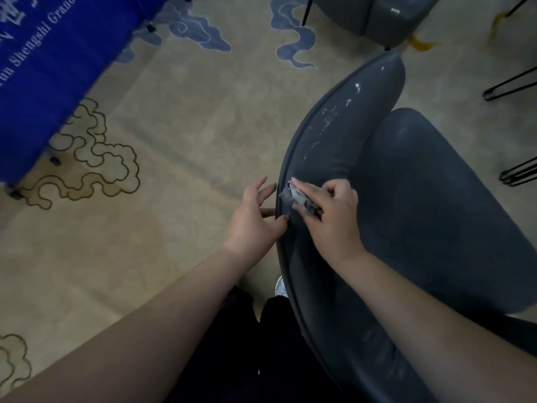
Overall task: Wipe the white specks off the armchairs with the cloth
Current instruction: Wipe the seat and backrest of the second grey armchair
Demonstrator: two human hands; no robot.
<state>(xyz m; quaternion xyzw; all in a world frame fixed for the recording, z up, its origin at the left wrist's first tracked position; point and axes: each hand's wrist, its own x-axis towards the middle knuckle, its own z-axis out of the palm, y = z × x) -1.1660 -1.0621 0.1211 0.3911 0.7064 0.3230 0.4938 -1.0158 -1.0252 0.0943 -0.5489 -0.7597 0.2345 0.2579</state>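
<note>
A dark grey armchair point(421, 216) stands at the right, seen from behind its curved backrest. White specks point(331, 117) are scattered along the top of the backrest toward its far end. My right hand point(331, 216) holds a crumpled grey-white cloth point(299, 197) and presses it onto the backrest's top edge near the outer rim. My left hand point(255, 219) rests with spread fingers against the outer side of the backrest, just left of the cloth.
A second grey armchair point(377, 16) stands at the top. Black wire legs point(511, 85) of other furniture show at the right edge. A blue cloth with white lettering point(52, 68) hangs at the upper left. Patterned beige carpet point(180, 146) covers the floor.
</note>
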